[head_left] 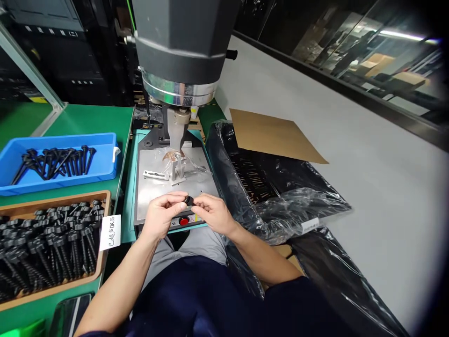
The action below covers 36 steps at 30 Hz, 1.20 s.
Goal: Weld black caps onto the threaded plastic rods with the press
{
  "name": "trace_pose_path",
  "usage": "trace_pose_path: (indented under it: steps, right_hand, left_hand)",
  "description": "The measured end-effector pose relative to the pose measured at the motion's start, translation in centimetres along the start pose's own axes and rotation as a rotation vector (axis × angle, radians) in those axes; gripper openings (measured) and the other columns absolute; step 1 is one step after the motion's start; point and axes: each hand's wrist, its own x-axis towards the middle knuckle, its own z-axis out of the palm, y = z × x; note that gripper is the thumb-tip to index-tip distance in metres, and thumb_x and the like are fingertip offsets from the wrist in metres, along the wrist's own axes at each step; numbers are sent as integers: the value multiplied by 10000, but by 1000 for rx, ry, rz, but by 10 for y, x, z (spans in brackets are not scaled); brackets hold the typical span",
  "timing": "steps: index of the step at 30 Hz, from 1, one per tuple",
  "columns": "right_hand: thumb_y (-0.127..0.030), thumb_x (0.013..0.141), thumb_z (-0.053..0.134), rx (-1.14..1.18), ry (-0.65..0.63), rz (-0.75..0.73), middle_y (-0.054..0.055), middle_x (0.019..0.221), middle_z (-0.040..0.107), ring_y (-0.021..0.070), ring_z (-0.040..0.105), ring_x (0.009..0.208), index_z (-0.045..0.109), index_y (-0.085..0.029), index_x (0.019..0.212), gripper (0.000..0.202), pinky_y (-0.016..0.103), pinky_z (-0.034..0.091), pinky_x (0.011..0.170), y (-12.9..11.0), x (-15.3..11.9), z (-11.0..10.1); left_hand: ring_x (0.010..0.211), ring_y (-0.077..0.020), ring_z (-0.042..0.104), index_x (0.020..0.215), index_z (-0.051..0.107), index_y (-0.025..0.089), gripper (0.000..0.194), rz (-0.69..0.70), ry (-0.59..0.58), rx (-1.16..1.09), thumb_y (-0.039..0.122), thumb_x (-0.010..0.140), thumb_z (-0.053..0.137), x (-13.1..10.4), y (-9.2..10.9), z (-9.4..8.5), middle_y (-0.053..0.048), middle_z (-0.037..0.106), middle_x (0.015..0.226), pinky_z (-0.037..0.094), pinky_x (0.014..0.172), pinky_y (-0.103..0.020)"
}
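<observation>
1. The left hand [159, 217] and the right hand [217, 215] are holding a small, black plastic piece [189, 201] between them, in front of the upright, grey metal fixture [176, 175].
2. The left fingers are pinching the piece from one side and the right fingers from the other; both pinches are nearly closed, the piece alone parting the tips.
3. This two-sided hold is probably keeping the piece steady and visible; the fingers are partly hiding its shape.
4. The fixture is standing on a flat, silver metal plate [150, 196], directly beneath a tapered, grey metal tool [177, 128], presumably for alignment.
5. A blue, rectangular plastic tray [87, 179] and an orange-brown, rectangular box [52, 291] are resting on the green desk [98, 117] at left, apparently for easy reach; both are containing long, black parts [59, 243].
</observation>
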Motion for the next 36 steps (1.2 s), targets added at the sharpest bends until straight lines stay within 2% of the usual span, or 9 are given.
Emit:
trace_pose_path:
  steps: [3, 6, 11, 13, 17, 23, 31, 36]
  right_hand:
    - [-307, 858, 642, 44, 1, 11, 3, 770, 558, 115, 525, 610, 656, -199, 849, 109, 244, 445, 564, 3, 3, 7]
    - [-359, 851, 651, 192, -29, 114, -7, 739, 565, 107, 531, 546, 632, -199, 872, 163, 235, 431, 494, 6, 3, 14]
    - [-429, 831, 662, 380, -98, 275, -53, 549, 524, 98, 492, 438, 593, -193, 875, 250, 201, 386, 399, 7, 0, 21]
    - [-428, 826, 667, 379, -93, 267, -45, 582, 536, 89, 486, 440, 604, -189, 864, 250, 196, 379, 390, 6, 0, 22]
    - [-346, 823, 679, 284, 9, 152, -13, 723, 571, 77, 532, 502, 633, -179, 822, 173, 204, 418, 451, 3, 0, 22]
    - [-422, 818, 673, 449, -131, 322, -62, 522, 523, 77, 441, 395, 604, -182, 880, 258, 191, 350, 369, 3, -1, 23]
    - [-392, 791, 704, 379, -55, 242, -40, 603, 531, 73, 482, 445, 590, -180, 756, 243, 196, 347, 396, 0, -3, 23]
    - [-407, 816, 665, 489, -73, 326, -70, 515, 518, 79, 460, 401, 566, -190, 827, 240, 194, 378, 382, 15, 1, 32]
  left_hand:
    - [985, -235, 673, 759, 746, 188, 196, 11, 13, 27, 262, 615, 858, -2, 0, -5, -86, 735, 1012, 533, 902, -421]
    - [975, -235, 675, 755, 745, 185, 195, 22, 20, 44, 273, 621, 855, -1, 1, -11, -90, 732, 1011, 535, 893, -420]
    - [1004, -255, 678, 775, 747, 188, 201, -37, -87, 80, 304, 641, 843, 2, 5, -21, -109, 734, 1051, 531, 914, -440]
    - [1013, -269, 681, 786, 750, 184, 207, -61, -125, 107, 332, 664, 827, 3, 6, -24, -119, 737, 1058, 526, 932, -457]
    - [1016, -278, 690, 762, 756, 185, 197, -36, -98, 160, 338, 663, 830, 4, 8, -28, -118, 753, 1020, 505, 980, -461]
    - [987, -301, 704, 745, 766, 196, 202, -38, -141, 249, 348, 641, 849, 4, 19, -29, -122, 761, 989, 535, 945, -466]
    - [1057, -302, 685, 807, 770, 212, 169, 8, -281, 427, 360, 727, 786, 1, 27, -33, -114, 758, 1017, 522, 977, -468]
    - [1123, -284, 655, 883, 755, 212, 180, 65, -235, 451, 357, 777, 742, 0, 13, -28, -123, 727, 1131, 495, 1007, -454]
